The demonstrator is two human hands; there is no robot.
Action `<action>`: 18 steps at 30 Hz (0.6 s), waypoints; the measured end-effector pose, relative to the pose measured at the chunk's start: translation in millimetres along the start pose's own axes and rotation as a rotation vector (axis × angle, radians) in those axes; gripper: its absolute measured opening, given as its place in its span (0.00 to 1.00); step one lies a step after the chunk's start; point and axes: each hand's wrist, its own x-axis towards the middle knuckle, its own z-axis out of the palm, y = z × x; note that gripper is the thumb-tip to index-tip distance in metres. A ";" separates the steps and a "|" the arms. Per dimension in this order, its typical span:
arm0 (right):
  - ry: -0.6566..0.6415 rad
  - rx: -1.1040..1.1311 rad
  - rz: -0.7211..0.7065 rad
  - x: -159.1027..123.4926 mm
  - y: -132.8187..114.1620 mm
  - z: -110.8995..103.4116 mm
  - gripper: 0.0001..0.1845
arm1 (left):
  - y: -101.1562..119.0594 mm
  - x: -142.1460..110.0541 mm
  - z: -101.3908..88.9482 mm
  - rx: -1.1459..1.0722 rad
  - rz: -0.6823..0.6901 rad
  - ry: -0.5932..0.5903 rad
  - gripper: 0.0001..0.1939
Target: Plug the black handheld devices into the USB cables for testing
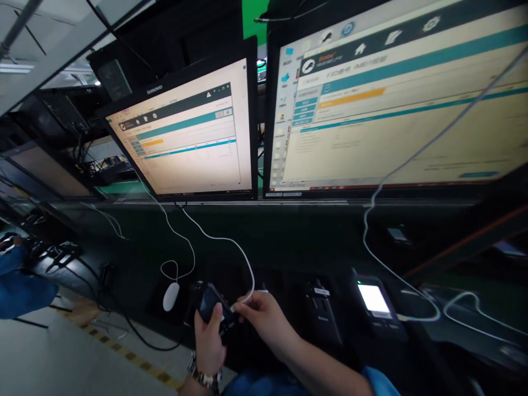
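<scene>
While the left hand (pixel 209 341), a watch (pixel 203 377) on its wrist, grips a small black phone (pixel 211 306) low in the view at about six o'clock, the right hand (pixel 264 316) pinches the plug end of a white cable (pixel 231 245) against the phone's right-hand end. Both hands are closed, the left around the phone's body, the right on the cable, and they nearly touch. The phone's long axis runs from ten o'clock to four o'clock, with the cable end at four o'clock; its glossy dark screen faces up and is unlit. At nine o'clock from the phone a white mouse (pixel 170 296) lies on the dark bench (pixel 289 236). Toward three o'clock a black handset (pixel 322 311) lies flat, and beyond it a second handset (pixel 376 304) shows a lit white screen with another white cable beside it. Farther back two monitors stand side by side: the left monitor (pixel 185 137) reads "lenovo" on its upper frame, the right monitor (pixel 396 99) shows the same teal-and-orange window, its text too blurred to read. At far nine o'clock a blue sleeve (pixel 20 289) of another person shows.
</scene>
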 end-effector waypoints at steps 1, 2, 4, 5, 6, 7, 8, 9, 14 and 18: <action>-0.004 0.000 0.002 0.8 -0.9 -0.4 0.20 | 0.4 1.0 1.3 -0.010 -0.009 -0.002 0.38; -0.008 0.003 0.011 2.0 -1.3 -0.9 0.20 | 1.2 2.7 2.5 -0.012 -0.025 -0.013 0.36; -0.013 0.022 0.043 5.3 0.1 -2.5 0.19 | 4.0 9.4 5.3 0.002 -0.062 -0.052 0.31; -0.017 0.037 0.061 7.1 2.3 -3.7 0.20 | 5.7 14.9 6.7 0.015 -0.071 -0.072 0.29; -0.021 0.057 0.082 8.4 5.6 -5.4 0.21 | 7.2 21.9 8.3 0.032 -0.074 -0.093 0.28; -0.018 0.081 0.104 9.2 9.7 -7.6 0.24 | 8.2 30.3 10.1 0.053 -0.077 -0.114 0.27; -0.005 0.106 0.124 8.9 14.4 -10.3 0.27 | 8.4 39.8 12.0 0.071 -0.077 -0.128 0.26; 0.012 0.123 0.141 7.6 19.4 -13.7 0.30 | 7.7 50.0 14.3 0.082 -0.070 -0.140 0.26; -0.039 0.071 0.133 -12.6 39.6 -41.4 0.35 | -11.4 92.5 27.3 0.059 0.052 -0.152 0.21; -0.124 0.018 0.078 -31.3 49.7 -76.1 0.32 | -21.2 101.1 29.5 0.120 0.115 -0.148 0.24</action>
